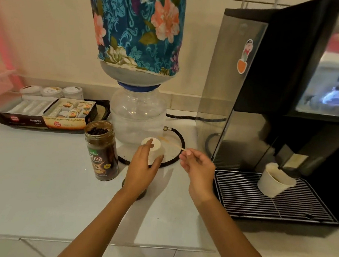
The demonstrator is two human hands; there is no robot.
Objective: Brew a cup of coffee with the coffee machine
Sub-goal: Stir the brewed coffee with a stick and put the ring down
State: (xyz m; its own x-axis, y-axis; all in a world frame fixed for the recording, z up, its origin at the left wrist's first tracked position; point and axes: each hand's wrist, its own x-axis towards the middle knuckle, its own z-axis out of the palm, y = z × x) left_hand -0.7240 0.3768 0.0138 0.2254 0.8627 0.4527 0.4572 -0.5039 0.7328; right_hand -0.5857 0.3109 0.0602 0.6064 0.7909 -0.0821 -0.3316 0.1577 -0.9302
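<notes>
- To the right of both hands we see the tall black and steel coffee machine (pixel 272 86); a cartoon sticker (pixel 243 56) is stuck to its steel side panel.
- Behind the hands stands the inverted water bottle in a blue floral cloth cover (pixel 137 21), seated on a clear plastic dispenser base (pixel 137 117).
- The hands work above the white countertop (pixel 34 188).
- Right of the right hand lies the black wire drip tray (pixel 271 200), and on it the white paper cup (pixel 273 179), set under the machine's spout and tilted in this view; a dark liquid shows inside it.
- Far to the left of the grip, a dark tray (pixel 4 117) carries an open carton of sachets (pixel 48 112) and three white lidded tubs (pixel 52 91).
- Just left of the left hand stands the open glass jar of dark coffee beans (pixel 101 150), with a brown label.
- A black hose (pixel 175 147) curves round behind the hands, from the dispenser base.
- Our left hand (pixel 141 171) grips a stack of white paper cups (pixel 153 149), upside down, fingers curled round its side.
- Our right hand (pixel 197 166) pinches a thin wooden stirrer (pixel 175 145), whose far end points back over the stack.
</notes>
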